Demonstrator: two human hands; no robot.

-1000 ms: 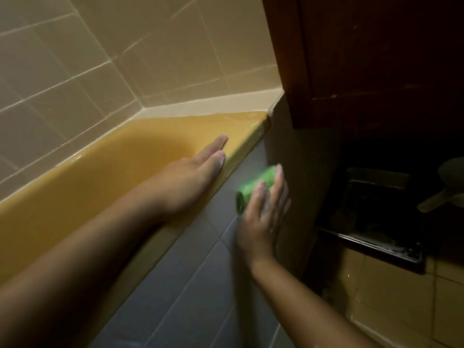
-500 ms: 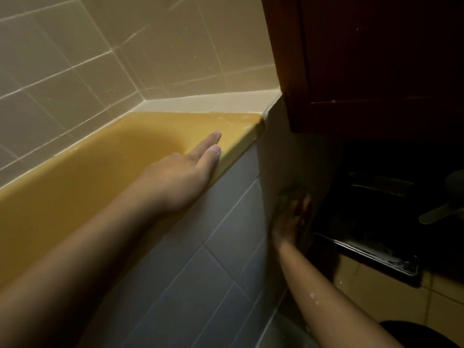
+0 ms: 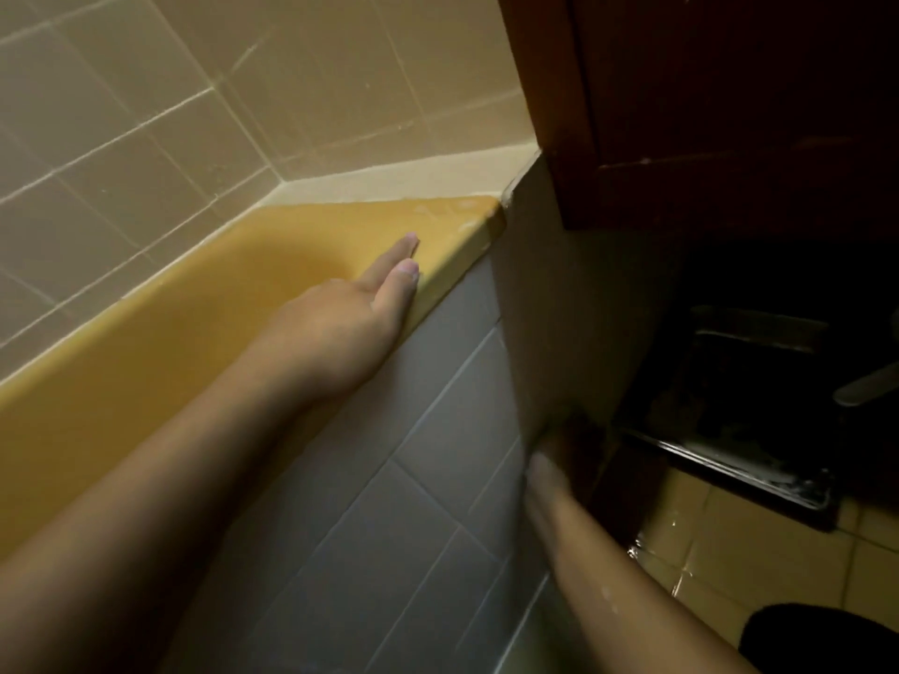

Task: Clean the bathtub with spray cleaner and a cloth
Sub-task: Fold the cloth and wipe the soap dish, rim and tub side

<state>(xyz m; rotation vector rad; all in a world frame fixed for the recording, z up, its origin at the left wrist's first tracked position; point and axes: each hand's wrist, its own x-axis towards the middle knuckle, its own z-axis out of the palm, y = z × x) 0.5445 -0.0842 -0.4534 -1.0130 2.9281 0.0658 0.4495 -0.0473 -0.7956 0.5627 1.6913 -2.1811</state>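
**Left palm flat on the tub rim**

The yellow tub [image 3: 452,245] runs lengthwise from near left to far right. Its far end stops at a beige wall stub [image 3: 559,308] under a dark cabinet [image 3: 705,114]. Our left hand [image 3: 350,313] lies flat on its rim, fingers straight and together, pointing along the tub to that far end. Below the rim is the grey tiled front [image 3: 389,479]. Our right hand [image 3: 559,459] is low where front meets stub, dark and blurred; we cannot tell its grip. Right of it are a dark tray [image 3: 729,430] and yellow floor tiles [image 3: 754,552].
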